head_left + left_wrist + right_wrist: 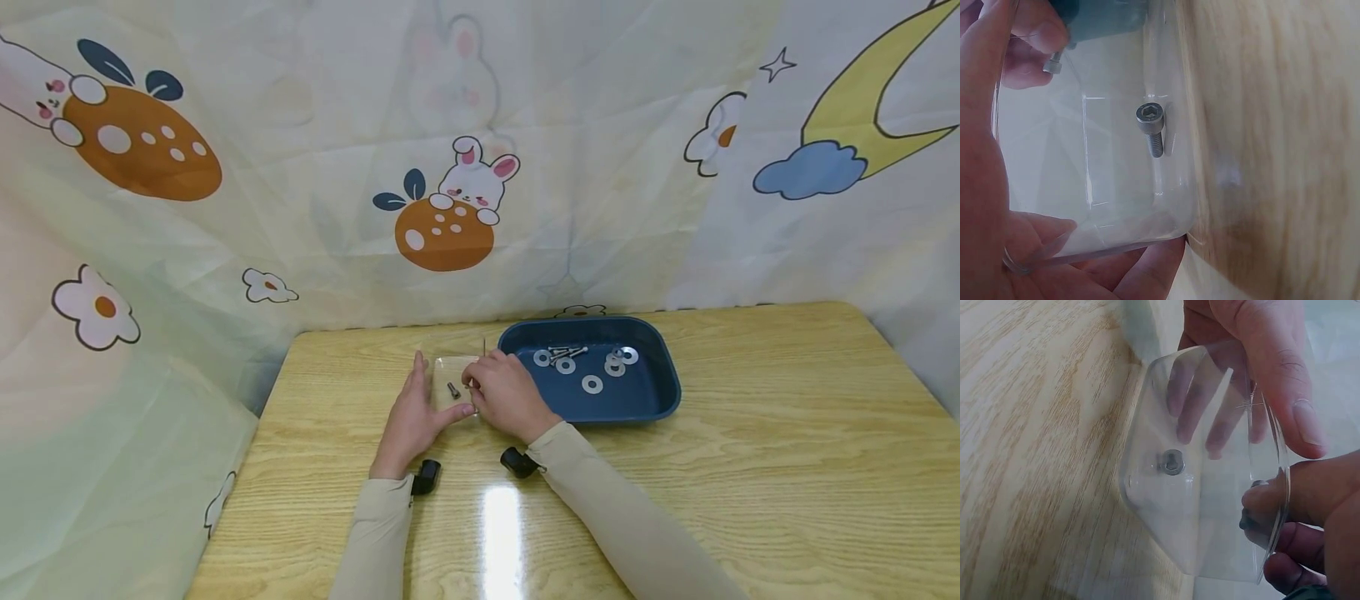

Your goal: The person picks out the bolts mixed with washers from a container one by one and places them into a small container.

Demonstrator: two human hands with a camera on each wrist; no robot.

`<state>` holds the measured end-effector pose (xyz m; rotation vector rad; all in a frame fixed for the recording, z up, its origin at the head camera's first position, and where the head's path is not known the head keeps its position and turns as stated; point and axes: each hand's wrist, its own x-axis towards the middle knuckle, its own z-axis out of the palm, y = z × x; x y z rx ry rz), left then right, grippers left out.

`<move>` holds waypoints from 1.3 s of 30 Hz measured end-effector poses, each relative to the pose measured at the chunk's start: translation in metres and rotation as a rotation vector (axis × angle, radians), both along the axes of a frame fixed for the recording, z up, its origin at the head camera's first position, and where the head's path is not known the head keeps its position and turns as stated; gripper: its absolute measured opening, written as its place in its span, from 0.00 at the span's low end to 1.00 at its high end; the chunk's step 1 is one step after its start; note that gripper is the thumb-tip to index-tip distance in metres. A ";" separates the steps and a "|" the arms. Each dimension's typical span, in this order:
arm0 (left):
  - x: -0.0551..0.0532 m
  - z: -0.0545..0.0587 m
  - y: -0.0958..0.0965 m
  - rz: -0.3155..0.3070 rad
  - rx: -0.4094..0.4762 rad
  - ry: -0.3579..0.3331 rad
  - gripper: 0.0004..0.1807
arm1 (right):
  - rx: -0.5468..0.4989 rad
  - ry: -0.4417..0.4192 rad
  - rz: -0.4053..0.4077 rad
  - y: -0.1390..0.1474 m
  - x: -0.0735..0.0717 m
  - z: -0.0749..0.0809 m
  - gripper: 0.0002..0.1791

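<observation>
A clear plastic box [452, 370] stands on the table, tilted open side up, beside the blue tray. My left hand [416, 421] grips it, fingers along the outer left side and thumb at the near rim. One socket head bolt [1150, 128] lies at the bottom of the box, its hex recess showing in the left wrist view. Over the box's right rim reaches my right hand [510, 398]; between its thumb and finger it pinches a second socket head bolt [1052, 65], mostly covered by the fingertips.
To the right of the box, the dark blue tray [555, 406] holds several flat washers [592, 384] and several loose bolts [573, 353]. Black wrist cameras [427, 477] sit by both sleeves. A printed cloth curtain [337, 208] hangs behind the wooden table [787, 433].
</observation>
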<state>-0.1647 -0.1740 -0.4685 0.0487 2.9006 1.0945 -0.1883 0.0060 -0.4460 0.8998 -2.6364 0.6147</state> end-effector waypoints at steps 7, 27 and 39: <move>0.001 0.000 0.000 0.003 0.004 -0.013 0.72 | 0.002 -0.010 -0.003 0.000 0.000 -0.002 0.04; 0.001 -0.001 0.001 0.007 0.022 0.008 0.71 | -0.060 -0.015 -0.058 0.008 0.002 0.006 0.06; 0.002 0.000 0.001 0.004 0.028 0.013 0.69 | -0.153 0.028 -0.092 0.027 0.005 0.013 0.07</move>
